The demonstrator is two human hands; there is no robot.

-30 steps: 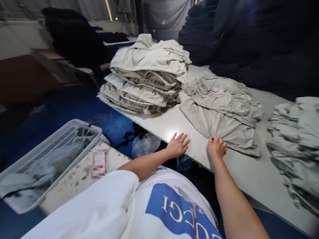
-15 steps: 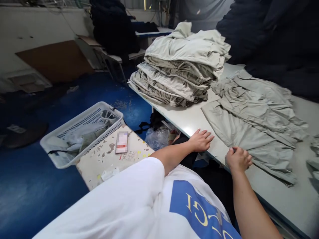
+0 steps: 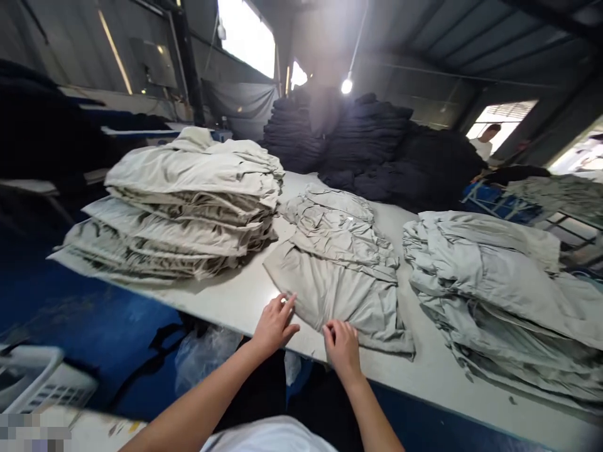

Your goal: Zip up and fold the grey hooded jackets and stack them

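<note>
A pale grey-green garment [image 3: 330, 282] lies crumpled lengthwise on the white table [image 3: 226, 304], its flatter end toward me. My left hand [image 3: 274, 323] is at its near left corner, fingers spread and stretched forward over the table edge, thumb apart. Beside it, my right hand [image 3: 343, 351] rests at the garment's near edge with fingers curled. Something small and dark may be inside that hand, but I cannot make it out. Left of the garment rises a tall stack of similar folded garments [image 3: 188, 207]. Another pile of grey-green garments [image 3: 499, 282] stands on the right.
Dark fabric stacks [image 3: 358, 144] rise along the table's far side. At lower left are a white plastic basket [image 3: 51, 383] and a worn board top [image 3: 89, 427]. A clear plastic bag [image 3: 205, 355] sits under the table edge. A person [image 3: 484, 143] is in the far right background.
My view has swung right and up, bringing the right pile and far background into sight. Both hands remain near the garment's front edge, with the left now closer to its corner.
</note>
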